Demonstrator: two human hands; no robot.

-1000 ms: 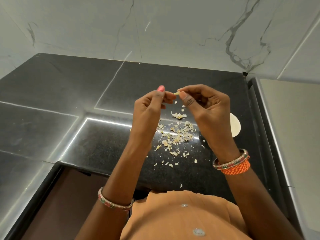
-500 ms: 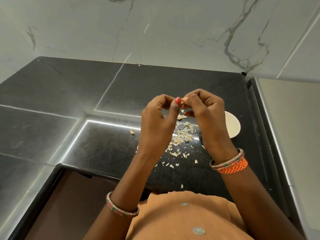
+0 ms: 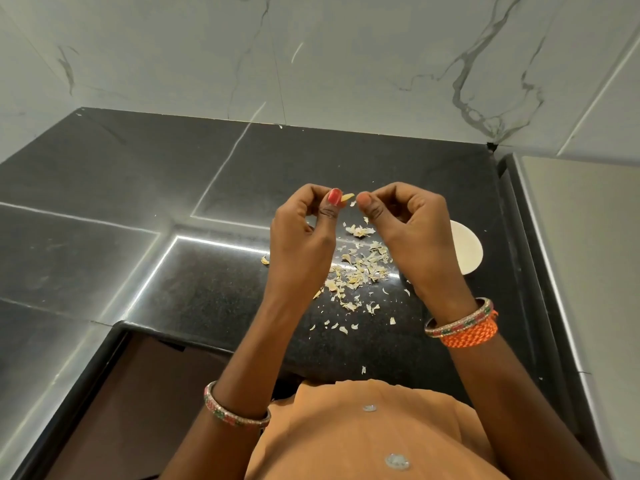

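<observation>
Though tiny — sliver (image 3: 347, 198) in left grip (image 3: 304, 237)

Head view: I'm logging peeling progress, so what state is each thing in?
small yellowish piece, pinched in left hand, above the counter.
right hand, fingers curled beside the piece; holding peel or not, unclear.
peel scraps, scattered loose on counter.
white dish, upright, partly hidden by right hand.

The small pale yellow piece (image 3: 347, 198) is mostly hidden behind the thumb of the left hand (image 3: 304, 244), and the right hand (image 3: 412, 233) covers the left part of the round white bowl (image 3: 467, 251).
</observation>
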